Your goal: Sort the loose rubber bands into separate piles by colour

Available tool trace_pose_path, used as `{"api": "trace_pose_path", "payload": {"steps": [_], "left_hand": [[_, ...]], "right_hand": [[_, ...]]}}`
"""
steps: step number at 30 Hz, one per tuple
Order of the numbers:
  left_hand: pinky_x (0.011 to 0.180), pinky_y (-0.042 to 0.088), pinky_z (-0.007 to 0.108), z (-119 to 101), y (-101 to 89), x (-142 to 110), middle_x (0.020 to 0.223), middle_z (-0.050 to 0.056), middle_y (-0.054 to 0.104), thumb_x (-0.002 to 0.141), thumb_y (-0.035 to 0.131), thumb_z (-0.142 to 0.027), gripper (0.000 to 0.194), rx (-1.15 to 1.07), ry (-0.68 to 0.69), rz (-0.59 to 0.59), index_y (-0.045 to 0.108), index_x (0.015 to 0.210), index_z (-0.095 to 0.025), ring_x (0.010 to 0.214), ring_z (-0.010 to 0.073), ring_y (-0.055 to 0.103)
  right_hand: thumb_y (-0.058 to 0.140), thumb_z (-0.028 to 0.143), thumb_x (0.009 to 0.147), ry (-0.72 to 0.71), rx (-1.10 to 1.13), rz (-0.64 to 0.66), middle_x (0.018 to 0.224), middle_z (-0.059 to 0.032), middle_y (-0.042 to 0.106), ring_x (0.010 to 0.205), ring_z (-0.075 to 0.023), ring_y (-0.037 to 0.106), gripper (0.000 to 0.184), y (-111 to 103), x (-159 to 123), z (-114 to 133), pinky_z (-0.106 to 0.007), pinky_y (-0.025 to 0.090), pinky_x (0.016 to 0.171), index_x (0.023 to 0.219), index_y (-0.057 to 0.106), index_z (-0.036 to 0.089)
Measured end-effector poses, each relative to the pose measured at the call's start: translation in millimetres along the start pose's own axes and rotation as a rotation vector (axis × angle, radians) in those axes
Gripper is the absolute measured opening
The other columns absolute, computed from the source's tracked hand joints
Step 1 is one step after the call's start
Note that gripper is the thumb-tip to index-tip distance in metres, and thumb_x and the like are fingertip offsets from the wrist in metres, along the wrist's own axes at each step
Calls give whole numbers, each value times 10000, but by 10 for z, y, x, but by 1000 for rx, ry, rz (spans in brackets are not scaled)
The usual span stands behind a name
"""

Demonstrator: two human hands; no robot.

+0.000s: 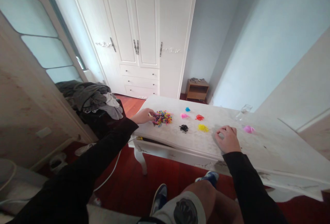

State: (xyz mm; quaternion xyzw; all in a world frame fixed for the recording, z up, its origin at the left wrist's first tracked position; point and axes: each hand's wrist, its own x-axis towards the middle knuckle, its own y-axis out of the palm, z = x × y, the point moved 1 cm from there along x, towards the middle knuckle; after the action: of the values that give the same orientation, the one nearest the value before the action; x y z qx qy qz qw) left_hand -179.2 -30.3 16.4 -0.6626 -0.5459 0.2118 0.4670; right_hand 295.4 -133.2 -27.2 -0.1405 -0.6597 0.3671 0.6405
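Note:
A mixed pile of small multicoloured pieces (163,118), which look like rubber bands, lies at the left end of the white table (165,141). My left hand (144,116) touches the pile's left edge, fingertips drawn together; what they pinch is too small to name. Toward the middle are single-colour heaps: blue (187,109), pink (184,115), red (199,117), black (184,128) and yellow (203,128). Right of the yellow heap, my right hand (228,139) rests on the tabletop with curled fingers; anything inside them is hidden.
A clear container (243,112) and a pink-purple heap (249,129) are on the table's right part. A slightly open drawer (154,145) is under the front edge. Clothes (90,98) are piled at left; a white cable (113,170) hangs down.

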Motion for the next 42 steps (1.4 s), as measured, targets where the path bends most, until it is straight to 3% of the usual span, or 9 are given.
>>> {"api": "trace_pose_path", "payload": {"steps": [5, 11, 17, 20, 28, 31, 34, 39, 42], "left_hand": [[645, 455, 301, -17, 1, 152, 748, 48, 750, 726, 706, -317, 163, 17, -4, 36, 796, 774, -191, 665, 192, 619], [663, 462, 285, -107, -88, 314, 772, 53, 738, 780, 658, -367, 217, 55, 92, -12, 758, 770, -175, 710, 188, 635], [631, 490, 263, -306, -179, 538, 719, 48, 739, 839, 658, -396, 257, -195, 144, 166, 708, 834, -144, 646, 157, 654], [629, 516, 266, -400, -83, 757, 727, 67, 746, 793, 736, -391, 267, -382, 166, 229, 698, 839, -131, 641, 154, 672], [673, 559, 289, -665, 488, 1331, 712, 68, 745, 735, 801, -342, 235, -613, 280, 155, 718, 794, -131, 656, 154, 677], [687, 570, 292, -701, 642, 1361, 770, 86, 763, 761, 781, -341, 229, -692, 273, 118, 735, 825, -126, 681, 159, 687], [691, 567, 286, -714, 711, 1308, 793, 82, 764, 810, 746, -368, 239, -673, 321, 140, 753, 842, -131, 690, 155, 680], [669, 528, 280, -760, 690, 1196, 756, 57, 746, 851, 705, -387, 242, -509, 410, 76, 759, 826, -152, 678, 150, 637], [657, 515, 275, -802, 676, 1141, 738, 44, 738, 871, 679, -356, 214, -455, 427, 28, 752, 798, -168, 670, 149, 625]], "right_hand": [[619, 190, 818, 23, 19, -24, 909, -97, 610, 936, -272, 460, 115, -34, -16, 27, -414, 448, 874, 709, 643, 218], [620, 186, 830, 21, 28, -35, 932, -102, 615, 954, -271, 471, 112, -52, -13, 38, -409, 447, 889, 728, 654, 215], [613, 199, 830, 23, 19, -23, 943, -107, 618, 952, -275, 485, 104, -61, -18, 47, -429, 454, 893, 741, 667, 210], [613, 186, 825, 25, 17, -25, 935, -105, 617, 951, -273, 486, 102, -78, -8, 72, -424, 460, 889, 738, 660, 206], [599, 194, 863, 54, 69, -56, 944, -95, 644, 976, -272, 514, 117, -177, 51, 171, -445, 452, 919, 774, 672, 218], [600, 197, 884, 72, 129, -84, 893, -80, 653, 940, -258, 539, 115, -205, 246, 285, -428, 452, 898, 792, 665, 218], [587, 182, 892, 36, 245, -8, 819, -53, 654, 855, -228, 574, 121, -140, 663, 497, -394, 459, 853, 790, 643, 215], [659, 228, 884, -18, 493, 248, 878, -41, 701, 770, -167, 611, 53, 271, 1490, 897, -309, 474, 741, 901, 685, 185], [749, 261, 844, -73, 637, 376, 920, -54, 734, 798, -157, 648, 187, 549, 1703, 1038, -285, 484, 745, 997, 714, 159]]}}
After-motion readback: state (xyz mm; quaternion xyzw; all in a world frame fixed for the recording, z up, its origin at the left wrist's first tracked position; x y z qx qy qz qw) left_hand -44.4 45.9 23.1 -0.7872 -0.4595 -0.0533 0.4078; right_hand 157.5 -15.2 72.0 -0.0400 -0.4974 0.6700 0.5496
